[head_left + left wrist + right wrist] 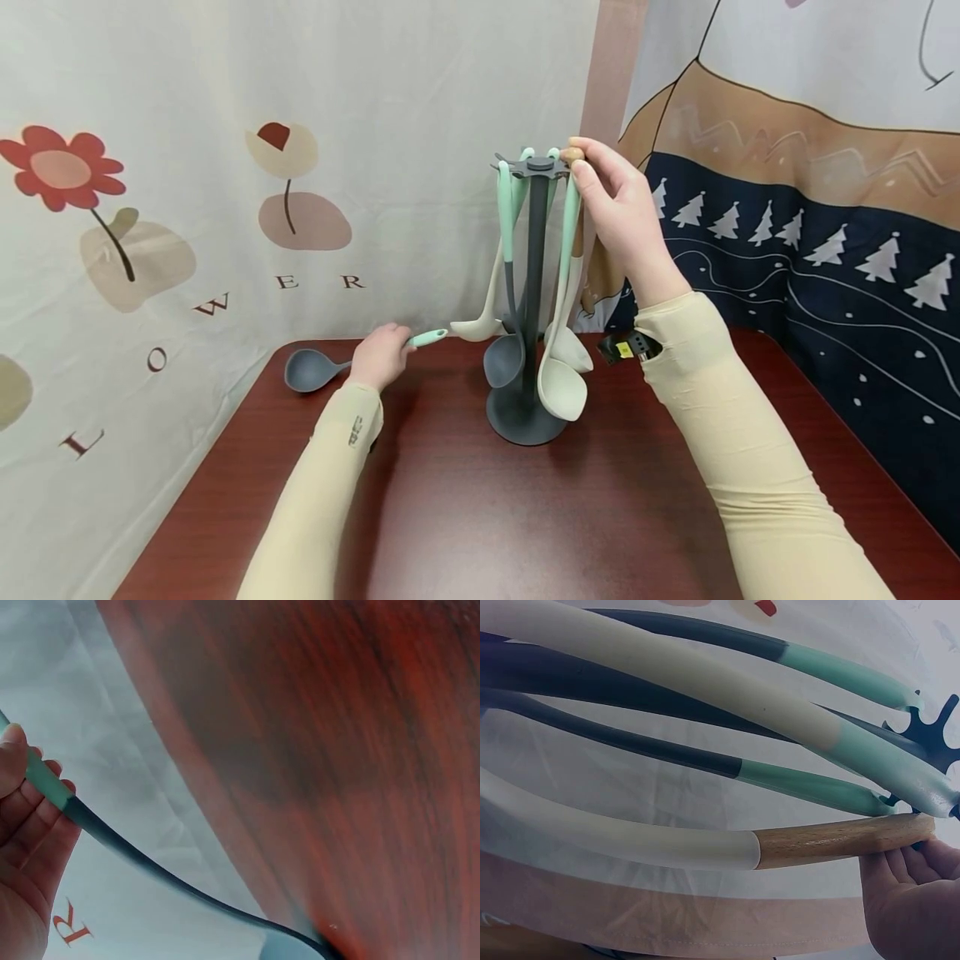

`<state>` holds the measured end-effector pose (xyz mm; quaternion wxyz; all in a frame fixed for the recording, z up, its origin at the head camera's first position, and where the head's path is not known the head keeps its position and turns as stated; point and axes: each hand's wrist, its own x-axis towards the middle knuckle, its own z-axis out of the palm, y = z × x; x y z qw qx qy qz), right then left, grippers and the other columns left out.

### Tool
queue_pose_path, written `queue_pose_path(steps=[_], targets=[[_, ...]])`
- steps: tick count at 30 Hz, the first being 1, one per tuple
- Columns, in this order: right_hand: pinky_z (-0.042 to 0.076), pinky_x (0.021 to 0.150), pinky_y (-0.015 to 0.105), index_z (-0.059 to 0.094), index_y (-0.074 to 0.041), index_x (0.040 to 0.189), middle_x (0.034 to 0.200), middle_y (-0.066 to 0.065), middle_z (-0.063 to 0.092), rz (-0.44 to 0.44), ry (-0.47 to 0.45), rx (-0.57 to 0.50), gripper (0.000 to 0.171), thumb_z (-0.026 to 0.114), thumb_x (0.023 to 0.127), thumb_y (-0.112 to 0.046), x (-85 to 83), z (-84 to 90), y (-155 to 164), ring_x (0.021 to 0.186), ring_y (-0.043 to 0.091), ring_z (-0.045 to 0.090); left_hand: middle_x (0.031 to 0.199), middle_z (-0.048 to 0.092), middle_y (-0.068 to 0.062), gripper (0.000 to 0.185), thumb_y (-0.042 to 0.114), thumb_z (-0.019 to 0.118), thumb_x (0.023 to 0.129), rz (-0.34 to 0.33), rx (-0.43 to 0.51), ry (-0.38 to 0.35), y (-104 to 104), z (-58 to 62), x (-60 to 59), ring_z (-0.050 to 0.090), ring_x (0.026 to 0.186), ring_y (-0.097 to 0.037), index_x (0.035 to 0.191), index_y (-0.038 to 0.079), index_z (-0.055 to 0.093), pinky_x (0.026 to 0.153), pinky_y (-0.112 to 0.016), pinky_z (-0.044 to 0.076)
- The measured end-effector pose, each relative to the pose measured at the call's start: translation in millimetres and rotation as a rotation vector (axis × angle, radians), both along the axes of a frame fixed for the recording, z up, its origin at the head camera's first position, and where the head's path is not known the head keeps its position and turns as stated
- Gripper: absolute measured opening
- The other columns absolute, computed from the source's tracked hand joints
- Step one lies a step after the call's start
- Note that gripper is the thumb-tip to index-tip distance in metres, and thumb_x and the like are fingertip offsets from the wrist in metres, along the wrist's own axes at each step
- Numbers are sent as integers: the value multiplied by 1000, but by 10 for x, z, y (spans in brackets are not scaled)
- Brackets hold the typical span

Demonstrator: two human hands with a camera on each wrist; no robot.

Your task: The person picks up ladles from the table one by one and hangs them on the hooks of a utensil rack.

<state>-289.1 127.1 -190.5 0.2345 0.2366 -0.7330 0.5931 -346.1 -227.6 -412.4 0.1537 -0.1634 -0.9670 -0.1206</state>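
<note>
My left hand (pixel 380 357) grips the green handle of a grey ladle (pixel 309 371) over the table's far left part. The left wrist view has its dark shaft (pixel 165 874) running down from my fingers. At the top of a dark grey utensil rack (pixel 537 275), my right hand (pixel 618 212) pinches the end of a wooden handle (pixel 817 841) with thumb and fingertips. That handle belongs to a white utensil hanging at the rack's hooks (pixel 934 746); its lower end is partly hidden behind a white ladle (pixel 562 390) with a green handle.
Also on the rack hang a grey spoon-like utensil (pixel 503 361) and a cream ladle (pixel 476 328), both on the left side. The round base (pixel 527 423) stands on the red-brown table (pixel 465 517). Printed curtains (pixel 420 167) hang right behind the table's back edge.
</note>
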Motion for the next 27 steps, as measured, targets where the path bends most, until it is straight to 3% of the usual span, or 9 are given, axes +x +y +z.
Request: queue_pose_path(steps=[12,22,27], targets=[[36,109,27,52,-6,143,142,6,53,-6,1,10,42,53,104,-22,-13,-6,7,130,14,49,93,63,-9,11,10,69,93,-24,121,86,70,233,90,59,83,-29,103,5,69,76,-45,50],[36,108,27,51,-6,143,142,6,53,0,2,-2,42,53,104,-21,0,-5,13,130,14,49,94,63,-10,8,10,69,94,-67,205,179,149,435,196,57,83,-27,99,5,67,77,-44,49],[36,108,27,51,-5,143,142,7,53,-1,-1,-2,42,53,104,-20,11,-1,-1,130,15,49,96,64,-11,9,11,68,94,-66,257,192,147,501,247,57,84,-27,101,4,67,77,-45,49]])
